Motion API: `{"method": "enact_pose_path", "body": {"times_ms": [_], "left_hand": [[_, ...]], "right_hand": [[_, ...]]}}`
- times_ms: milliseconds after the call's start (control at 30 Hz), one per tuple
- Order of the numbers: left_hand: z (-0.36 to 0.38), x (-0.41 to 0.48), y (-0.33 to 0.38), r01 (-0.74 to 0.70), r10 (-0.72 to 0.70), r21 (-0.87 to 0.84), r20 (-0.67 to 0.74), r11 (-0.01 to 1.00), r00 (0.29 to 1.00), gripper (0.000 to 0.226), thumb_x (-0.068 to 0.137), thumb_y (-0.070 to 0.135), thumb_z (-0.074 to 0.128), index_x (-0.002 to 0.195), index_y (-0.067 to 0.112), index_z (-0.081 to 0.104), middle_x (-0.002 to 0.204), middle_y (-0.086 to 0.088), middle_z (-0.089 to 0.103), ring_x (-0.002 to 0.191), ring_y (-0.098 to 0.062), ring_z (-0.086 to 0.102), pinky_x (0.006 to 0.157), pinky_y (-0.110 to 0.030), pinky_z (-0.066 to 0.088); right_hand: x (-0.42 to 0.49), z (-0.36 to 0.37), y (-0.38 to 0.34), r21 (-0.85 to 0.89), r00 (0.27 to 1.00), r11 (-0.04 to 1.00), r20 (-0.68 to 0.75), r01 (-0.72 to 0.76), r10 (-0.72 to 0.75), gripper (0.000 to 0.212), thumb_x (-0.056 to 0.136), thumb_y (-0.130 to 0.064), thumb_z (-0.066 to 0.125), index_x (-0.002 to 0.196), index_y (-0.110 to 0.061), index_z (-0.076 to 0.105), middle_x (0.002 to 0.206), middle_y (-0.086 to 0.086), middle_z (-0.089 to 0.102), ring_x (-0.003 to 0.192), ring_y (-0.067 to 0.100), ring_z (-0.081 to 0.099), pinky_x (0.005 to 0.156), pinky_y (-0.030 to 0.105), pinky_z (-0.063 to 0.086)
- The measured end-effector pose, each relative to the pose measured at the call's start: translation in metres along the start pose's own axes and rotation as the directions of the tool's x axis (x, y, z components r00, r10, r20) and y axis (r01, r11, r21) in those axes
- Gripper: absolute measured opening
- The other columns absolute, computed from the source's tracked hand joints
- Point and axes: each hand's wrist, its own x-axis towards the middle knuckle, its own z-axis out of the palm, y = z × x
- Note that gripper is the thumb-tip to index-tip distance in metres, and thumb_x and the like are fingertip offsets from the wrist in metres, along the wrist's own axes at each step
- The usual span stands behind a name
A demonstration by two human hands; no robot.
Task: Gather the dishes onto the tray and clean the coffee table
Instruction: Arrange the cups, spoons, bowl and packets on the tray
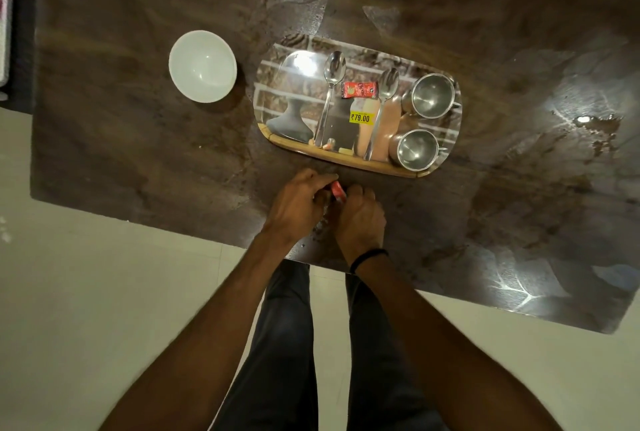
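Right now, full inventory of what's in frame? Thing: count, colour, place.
coffee table: 1, dark brown, glossy, fills the upper frame
tray: 1, printed, wooden-look rim, table centre
steel cups: 2, silver, right end of tray
spoons: 2, silver, lying on tray
sachet: 1, red, on tray between the spoons
price sticker: 1, yellow, on tray
bowl: 1, white, on table left of tray
spill: 1, wet patch, table's right side
small red wrapper: 1, between both hands
left hand: near table edge, pinching wrapper
right hand: black wristband, pinching wrapper
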Motion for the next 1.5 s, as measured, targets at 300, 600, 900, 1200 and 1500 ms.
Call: {"method": "enact_pose_path", "body": {"times_ms": [300, 600, 900, 1200, 1500], "left_hand": [[-0.032, 0.036, 0.016, 0.094, -0.149, -0.324, -0.150, 0.941, 0.977, 0.015, 0.092, 0.026, 0.068, 0.080, 0.017, 0.070, 0.072, 0.008, 0.063, 0.063, 0.001, 0.053, 0.059, -0.016, 0.041], [-0.040, 0.076, 0.024, 0.218, -0.247, -0.187, -0.152, 0.958, 0.957, 0.015, 0.087, 0.022, 0.075, 0.083, 0.007, 0.075, 0.077, 0.000, 0.071, 0.068, -0.008, 0.062, 0.065, -0.018, 0.047], [-0.023, 0.069, 0.022, 0.047, -0.061, -0.061, -0.265, 0.997, 0.962, 0.013, 0.085, 0.007, 0.068, 0.098, 0.008, 0.070, 0.087, -0.003, 0.069, 0.074, -0.011, 0.059, 0.064, -0.028, 0.048], [-0.055, 0.052, 0.017, 0.070, -0.276, -0.360, -0.564, 0.930, 0.778, 0.021, 0.089, 0.015, 0.063, 0.110, 0.014, 0.062, 0.085, -0.004, 0.066, 0.079, -0.019, 0.064, 0.073, -0.039, 0.055], [-0.167, 0.063, -0.072, 0.284, -0.617, -0.562, -0.588, 0.777, 0.523, 0.053, 0.087, 0.041, 0.064, 0.125, 0.005, 0.061, 0.126, -0.013, 0.063, 0.117, -0.024, 0.058, 0.095, -0.026, 0.048]], "right_hand": [[0.030, -0.046, -0.015, -0.195, 0.924, 0.958, -0.280, 0.212, -0.262, 0.015, 0.095, -0.017, 0.060, 0.110, -0.012, 0.061, 0.104, 0.015, 0.059, 0.079, 0.035, 0.065, 0.057, 0.037, 0.048], [0.058, -0.058, -0.031, -0.372, 0.959, 0.915, -0.168, 0.153, -0.229, 0.020, 0.100, -0.013, 0.049, 0.112, -0.011, 0.065, 0.118, 0.014, 0.054, 0.089, 0.033, 0.067, 0.070, 0.037, 0.052], [0.063, -0.051, -0.030, -0.333, 0.968, 0.925, -0.102, 0.184, -0.229, 0.023, 0.100, -0.007, 0.043, 0.111, -0.008, 0.063, 0.114, 0.017, 0.058, 0.093, 0.036, 0.067, 0.073, 0.040, 0.052], [0.058, -0.050, -0.052, -0.103, 0.930, 0.945, -0.171, 0.311, -0.325, 0.017, 0.096, -0.022, 0.054, 0.095, -0.011, 0.068, 0.096, 0.013, 0.068, 0.087, 0.031, 0.066, 0.070, 0.034, 0.046], [0.090, -0.041, -0.169, 0.535, 0.966, 0.825, 0.057, 0.182, -0.251, 0.037, 0.094, -0.022, 0.058, 0.130, -0.013, 0.061, 0.123, 0.006, 0.068, 0.117, 0.021, 0.060, 0.093, 0.021, 0.041]]}}
